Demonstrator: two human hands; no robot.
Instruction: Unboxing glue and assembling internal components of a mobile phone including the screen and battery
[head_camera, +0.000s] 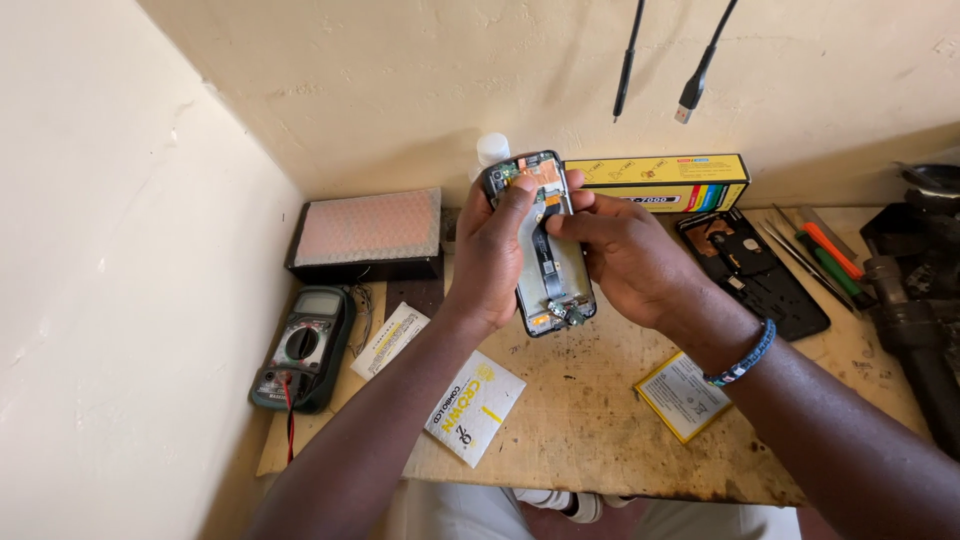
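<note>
The left hand (492, 255) grips an opened phone (545, 245) by its left edge, holding it upright above the tabletop (600, 420). The right hand (625, 255) pinches at the phone's middle with fingertips closed together. Below lie a battery (683, 396) and white packets (474, 407) on worn, stained wood. A multimeter (303, 348) sits left, a yellow box (660, 182) by the cream wall, the phone's back cover (752, 268) and tools (825, 250) right.

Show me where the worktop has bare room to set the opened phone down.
Bare wood lies between the white packet and the flat battery, below the phone. The right side is crowded by the back cover and tools; the multimeter fills the left.
</note>
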